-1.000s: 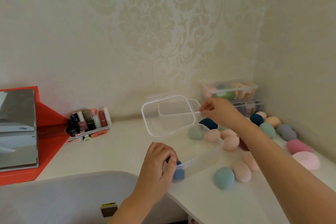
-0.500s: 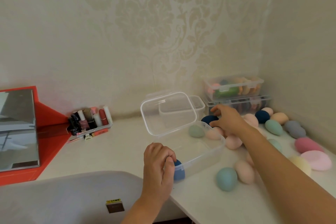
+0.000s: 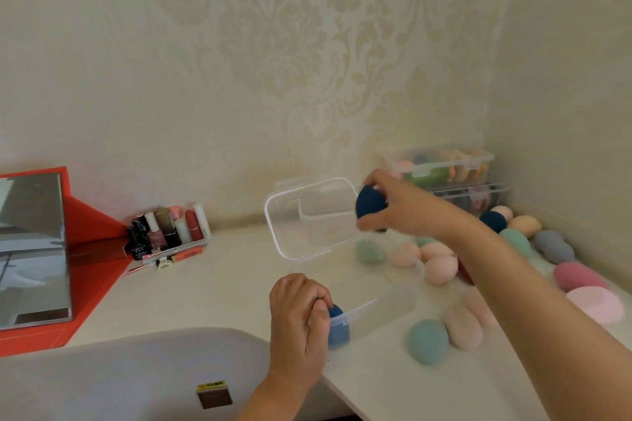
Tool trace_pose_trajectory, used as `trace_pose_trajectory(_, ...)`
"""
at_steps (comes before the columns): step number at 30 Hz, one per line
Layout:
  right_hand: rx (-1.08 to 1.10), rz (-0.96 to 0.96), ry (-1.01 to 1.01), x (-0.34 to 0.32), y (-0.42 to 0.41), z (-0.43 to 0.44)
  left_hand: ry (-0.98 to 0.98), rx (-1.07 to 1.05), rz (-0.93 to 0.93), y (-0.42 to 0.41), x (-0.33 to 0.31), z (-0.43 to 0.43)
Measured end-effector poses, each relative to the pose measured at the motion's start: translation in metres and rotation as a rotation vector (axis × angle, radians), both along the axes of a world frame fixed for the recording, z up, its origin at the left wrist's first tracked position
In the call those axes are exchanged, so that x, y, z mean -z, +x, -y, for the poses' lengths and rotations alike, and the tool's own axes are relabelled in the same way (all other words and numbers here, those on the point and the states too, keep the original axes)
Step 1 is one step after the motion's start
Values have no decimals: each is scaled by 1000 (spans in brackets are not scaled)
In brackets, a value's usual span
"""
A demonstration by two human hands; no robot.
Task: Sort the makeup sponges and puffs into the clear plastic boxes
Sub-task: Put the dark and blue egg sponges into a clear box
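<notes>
The right hand (image 3: 403,205) reaches out across the table (image 3: 212,287) with the arm stretched forward, thumb below and fingers above, pinching a dark blue sponge (image 3: 369,203) in the air just beside the right edge of the raised lid (image 3: 307,215). The left hand (image 3: 297,311) sits low and near, its fingers curled round the near left corner of the clear box (image 3: 383,301), thumb against the front wall. Inside that corner stands a blue sponge (image 3: 339,323), egg-shaped and matte. The box and its lid are thin see-through plastic with rounded corners; the lid stands nearly upright behind the box. Loose sponges lie on the table to the right, all soft-looking, smooth and rounded: a teal sponge (image 3: 427,340) touching a peach sponge (image 3: 463,325) near the box's front, a green sponge (image 3: 369,251) and a pink sponge (image 3: 441,270) further back. Two closed boxes (image 3: 441,167) are stacked in the corner, with sponges inside. Half a second ago the right hand was down among the loose sponges on the dark blue one; it has now lifted it, while the left hand has kept its grip on the corner.
</notes>
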State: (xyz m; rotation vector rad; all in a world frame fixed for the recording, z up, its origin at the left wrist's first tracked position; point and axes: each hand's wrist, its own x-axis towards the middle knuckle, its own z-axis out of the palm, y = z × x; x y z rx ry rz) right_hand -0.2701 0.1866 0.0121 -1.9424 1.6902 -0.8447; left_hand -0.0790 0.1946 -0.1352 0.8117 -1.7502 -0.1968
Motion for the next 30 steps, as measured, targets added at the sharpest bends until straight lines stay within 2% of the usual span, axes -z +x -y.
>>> trace_pose_trajectory(2, -181, -153, 136, 8, 20, -7, -1, -4, 6, -1, -1, 0)
trace_pose_trajectory(4, -262, -248, 254, 22, 33, -6, -3, -2, 8, -1, -1, -1)
trace_pose_trajectory(7, -244, -180, 428, 36, 40, 0, -3, 0, 10, -1, -1, -1)
trace_pose_trajectory(10, -221, -144, 505, 43, 39, 4, -2, -2, 17, -1, -1, 0)
trace_pose_trajectory(13, -191, -131, 434, 49, 43, 7, 3, 10, 9, -1, -1, -1)
trace_pose_trajectory(16, -119, -199, 326, 54, 48, 8, 10, 18, 0, -1, -1, -1)
trace_pose_trajectory(18, -158, -197, 304, 57, 48, 9, 14, 18, -1, -1, 0, -1)
trace_pose_trajectory(21, -269, -83, 363, 55, 42, 8, 8, 22, 0, -1, 1, 0)
trace_pose_trajectory(25, -156, 61, 330, 64, 44, 11, 42, 33, -11, 0, -1, -2)
trace_pose_trajectory(27, -181, 4, 282, 66, 50, 12, 58, 50, -7, 0, -2, -2)
trace_pose_trajectory(30, -284, -47, 315, 62, 47, 9, -5, 35, 77, 2, -8, -1)
